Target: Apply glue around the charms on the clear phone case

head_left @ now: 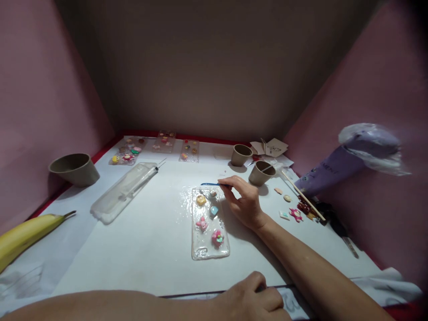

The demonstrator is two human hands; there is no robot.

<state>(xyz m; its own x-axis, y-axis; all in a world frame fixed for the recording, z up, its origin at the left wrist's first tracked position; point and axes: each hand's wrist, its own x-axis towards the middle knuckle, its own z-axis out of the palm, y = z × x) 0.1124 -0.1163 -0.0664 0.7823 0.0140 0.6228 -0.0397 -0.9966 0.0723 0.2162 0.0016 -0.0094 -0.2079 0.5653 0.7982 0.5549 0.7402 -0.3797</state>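
A clear phone case (209,223) coated in shiny glue lies in the middle of the white sheet, with several small charms stuck on it. My right hand (242,200) rests beside its top right corner, fingers pinched on a thin blue tool (210,184) whose tip points left above the case. My left hand (256,298) lies at the near edge of the table, fingers curled into a loose fist with nothing visible in it.
A second clear case with a syringe (125,191) lies to the left. Decorated cases (163,142) line the back. Paper cups (261,172) stand at right, a bowl (74,168) and a banana (26,234) at left. Loose charms (296,214), a stick and a purple piping bag (351,158) lie right.
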